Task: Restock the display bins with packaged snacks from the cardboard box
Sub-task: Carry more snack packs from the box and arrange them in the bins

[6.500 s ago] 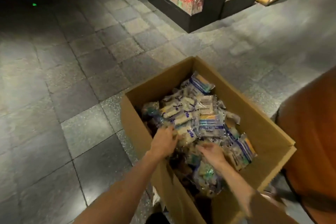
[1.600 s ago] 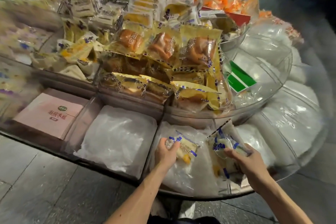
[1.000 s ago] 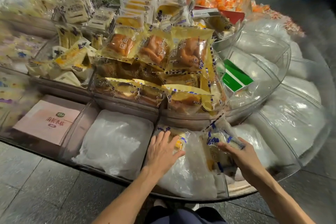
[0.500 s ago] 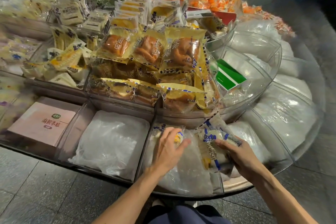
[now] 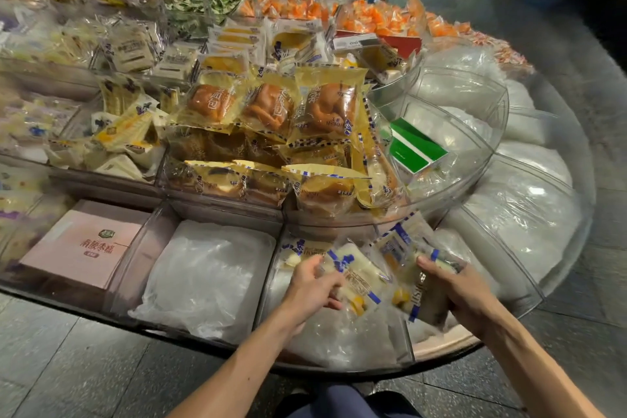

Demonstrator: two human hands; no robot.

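Left hand [image 5: 314, 285] has pulled back over the display bin [image 5: 339, 343], grip pinching a snack packet [image 5: 358, 276]; right hand [image 5: 458, 288] clasps spares [image 5: 415, 288] as supply.

Obs., head view: left hand [image 5: 312, 285] and right hand [image 5: 464, 295] bare. Both forearms bare from wrist to frame edge. Bottom centre: dark navy-blue garment [image 5: 339, 400], plain smooth fabric; type cannot be told.

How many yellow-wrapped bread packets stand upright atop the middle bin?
3, side by side: left yellow-wrapped bread packet, middle bread packet, right bread packet. More lie flat below; some may be hidden.
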